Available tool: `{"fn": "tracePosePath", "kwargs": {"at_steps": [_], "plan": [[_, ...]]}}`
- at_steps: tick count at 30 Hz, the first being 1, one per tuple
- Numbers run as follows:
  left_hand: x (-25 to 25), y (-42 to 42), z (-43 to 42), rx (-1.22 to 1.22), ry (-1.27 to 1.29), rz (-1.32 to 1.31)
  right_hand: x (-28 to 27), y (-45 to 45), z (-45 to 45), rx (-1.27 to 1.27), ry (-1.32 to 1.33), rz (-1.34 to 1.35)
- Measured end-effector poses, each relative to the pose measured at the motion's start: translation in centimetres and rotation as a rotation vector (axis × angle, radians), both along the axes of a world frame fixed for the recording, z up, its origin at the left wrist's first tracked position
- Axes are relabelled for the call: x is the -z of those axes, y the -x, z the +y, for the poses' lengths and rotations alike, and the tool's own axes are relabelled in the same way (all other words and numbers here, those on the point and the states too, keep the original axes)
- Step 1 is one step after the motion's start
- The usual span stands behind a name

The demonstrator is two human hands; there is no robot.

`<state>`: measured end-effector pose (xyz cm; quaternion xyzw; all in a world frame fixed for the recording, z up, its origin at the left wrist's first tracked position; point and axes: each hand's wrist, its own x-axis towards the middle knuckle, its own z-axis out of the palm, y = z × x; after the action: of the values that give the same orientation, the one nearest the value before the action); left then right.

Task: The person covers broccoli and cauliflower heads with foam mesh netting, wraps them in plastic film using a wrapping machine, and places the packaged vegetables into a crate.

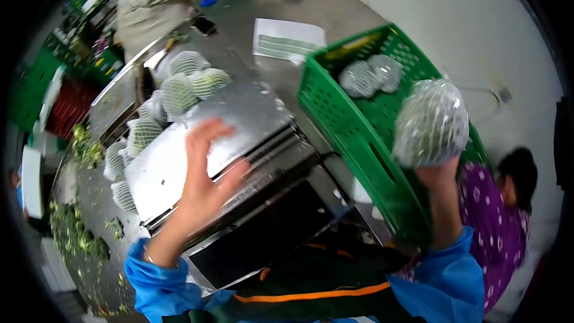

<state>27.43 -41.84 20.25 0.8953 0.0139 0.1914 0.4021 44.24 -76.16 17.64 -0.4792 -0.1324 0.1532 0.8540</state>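
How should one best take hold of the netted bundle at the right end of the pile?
Grip the netted bundle around its rounded middle, probably from above and the right, as neighbouring bundles crowd its left while its right side looks free.

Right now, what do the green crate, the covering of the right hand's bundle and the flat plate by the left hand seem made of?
Green crate: likely moulded plastic, semi-gloss; even colour, perforated walls.
Bundle in the right hand: outer layer seems clear plastic film, glossy, crinkled glints; whitish netting beneath, perhaps foam.
Flat plate: probably metal, smooth; silvery sheen, bright reflections.
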Motion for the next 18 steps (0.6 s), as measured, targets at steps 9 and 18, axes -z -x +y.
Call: {"fn": "tracePosePath", "kwargs": {"at_steps": [9,18], "plan": [[10.7,-12.7,23.8,-0.402,-0.659,0.624,23.4,-18.2,10.4,-0.288,0.395,0.752],[18.6,-22.9,21.9,-0.016,-0.943,0.747,21.8,-17.6,11.4,0.234,1.304,-1.352]]}}
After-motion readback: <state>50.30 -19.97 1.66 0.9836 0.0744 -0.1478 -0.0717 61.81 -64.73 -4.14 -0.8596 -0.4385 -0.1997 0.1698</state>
